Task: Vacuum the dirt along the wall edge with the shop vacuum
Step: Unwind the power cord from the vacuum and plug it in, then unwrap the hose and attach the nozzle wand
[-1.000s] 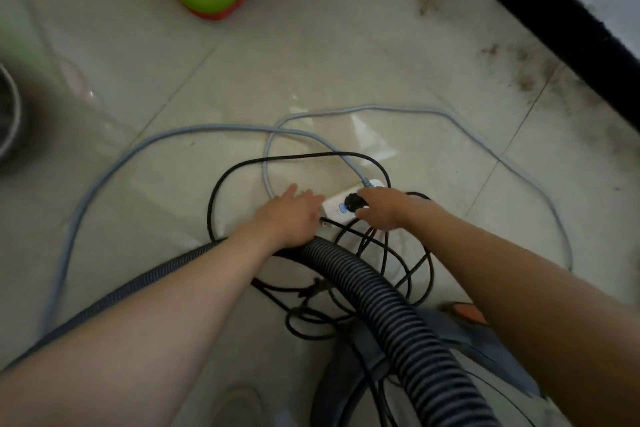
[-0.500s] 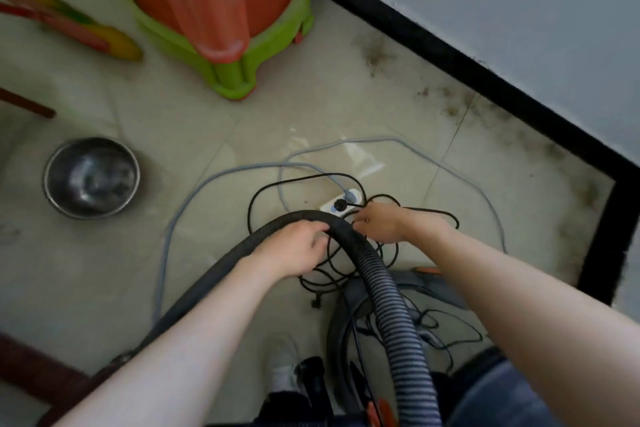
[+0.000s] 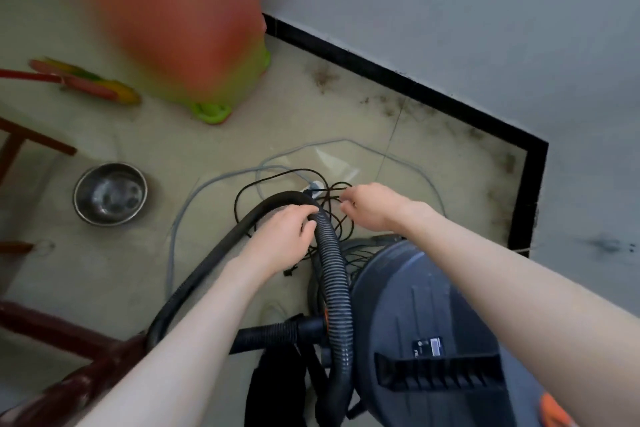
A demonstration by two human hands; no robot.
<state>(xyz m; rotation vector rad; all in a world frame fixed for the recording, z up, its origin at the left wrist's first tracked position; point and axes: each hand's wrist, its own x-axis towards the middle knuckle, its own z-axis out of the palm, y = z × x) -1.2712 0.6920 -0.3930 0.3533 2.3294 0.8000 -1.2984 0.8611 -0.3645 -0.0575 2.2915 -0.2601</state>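
1. The view has pulled back since half a second ago: the shop vacuum (image 3: pixel 426 333), a dark blue-grey drum, now fills the lower right of the frame, where only its edge showed before.
2. The orange and green plastic stool (image 3: pixel 194 45) at upper centre is now smeared by motion blur.
3. The ribbed black hose (image 3: pixel 332 274) arches up from the vacuum through the centre; the left hand (image 3: pixel 287 236) stays wrapped around its crest.
4. The right hand (image 3: pixel 370 206), fingers loosely curled, has lifted off the white power strip (image 3: pixel 313 188) and pinches the black cord (image 3: pixel 242 194). Whether that grip is firm, I cannot tell.
5. Dirt (image 3: pixel 391 107) lies in dark patches on the floor (image 3: pixel 138 253) along the black baseboard (image 3: pixel 398 80), upper right, well apart from both hands.
6. Between hands and dirt lie tangled cords: one black, one grey cable (image 3: pixel 187 204).
7. One steel bowl (image 3: pixel 110 193) sits at left.
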